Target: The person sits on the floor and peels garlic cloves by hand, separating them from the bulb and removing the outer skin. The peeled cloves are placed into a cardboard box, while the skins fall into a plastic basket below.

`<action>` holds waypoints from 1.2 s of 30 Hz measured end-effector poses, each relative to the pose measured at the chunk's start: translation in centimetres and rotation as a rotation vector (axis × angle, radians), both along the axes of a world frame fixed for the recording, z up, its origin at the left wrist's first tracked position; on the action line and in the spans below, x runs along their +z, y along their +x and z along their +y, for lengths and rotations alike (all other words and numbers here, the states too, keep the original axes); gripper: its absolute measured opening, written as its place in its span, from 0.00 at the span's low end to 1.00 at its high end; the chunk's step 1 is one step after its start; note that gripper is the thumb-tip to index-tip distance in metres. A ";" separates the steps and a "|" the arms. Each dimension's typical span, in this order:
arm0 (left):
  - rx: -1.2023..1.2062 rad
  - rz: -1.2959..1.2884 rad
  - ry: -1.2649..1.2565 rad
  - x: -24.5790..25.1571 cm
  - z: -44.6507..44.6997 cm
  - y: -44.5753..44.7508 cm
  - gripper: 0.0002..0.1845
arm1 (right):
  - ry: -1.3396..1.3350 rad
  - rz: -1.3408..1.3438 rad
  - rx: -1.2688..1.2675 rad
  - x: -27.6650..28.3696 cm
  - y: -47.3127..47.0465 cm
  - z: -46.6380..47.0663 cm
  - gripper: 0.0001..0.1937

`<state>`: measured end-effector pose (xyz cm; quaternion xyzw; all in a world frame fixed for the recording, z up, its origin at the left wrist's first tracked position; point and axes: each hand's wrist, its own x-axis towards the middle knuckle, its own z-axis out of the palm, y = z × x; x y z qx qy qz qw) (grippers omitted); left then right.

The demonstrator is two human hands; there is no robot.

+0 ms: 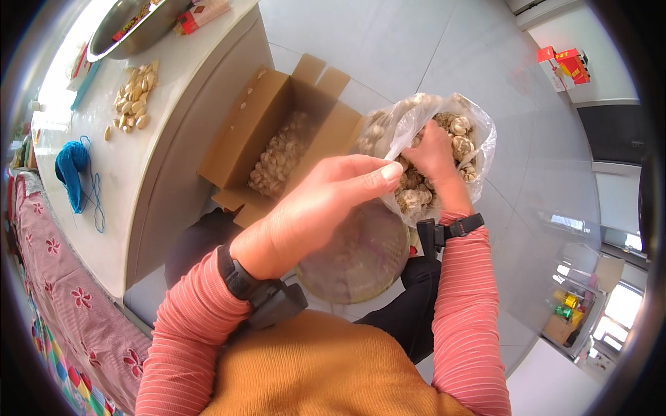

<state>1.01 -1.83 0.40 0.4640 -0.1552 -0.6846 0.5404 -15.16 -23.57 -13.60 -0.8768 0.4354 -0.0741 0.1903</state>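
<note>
My left hand (333, 200) pinches the near left rim of a clear plastic bag (486, 140) between thumb and forefinger. The bag holds many whole garlic bulbs (462, 147). My right hand (433, 153) reaches down into the bag among the bulbs; its fingertips are partly hidden, so whether it grips a bulb is unclear. To the left of the bag, an open cardboard box (250, 130) holds a heap of garlic cloves (278, 156). A round, cloudy-patterned surface (356, 255) lies below my left hand, between my knees.
On the pale table (171, 83) at left lie a pile of flat tan pieces (135, 99), blue yarn (72, 164) and a steel bowl (138, 34). A pink flowered cloth (78, 296) covers something at lower left. Red boxes (564, 67) stand at upper right.
</note>
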 end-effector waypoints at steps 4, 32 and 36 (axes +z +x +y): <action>-0.012 -0.024 0.034 0.2 0.1 0.1 0.19 | 0.246 -0.330 -0.267 3.0 -2.0 -0.9 0.22; -0.025 -0.198 0.114 -4.1 -0.6 -2.9 0.25 | 0.900 -0.930 -0.629 14.3 -5.2 10.8 0.10; -0.086 -0.229 0.138 -2.6 -0.2 -2.9 0.26 | 0.929 -0.942 -0.602 14.5 -5.2 11.3 0.09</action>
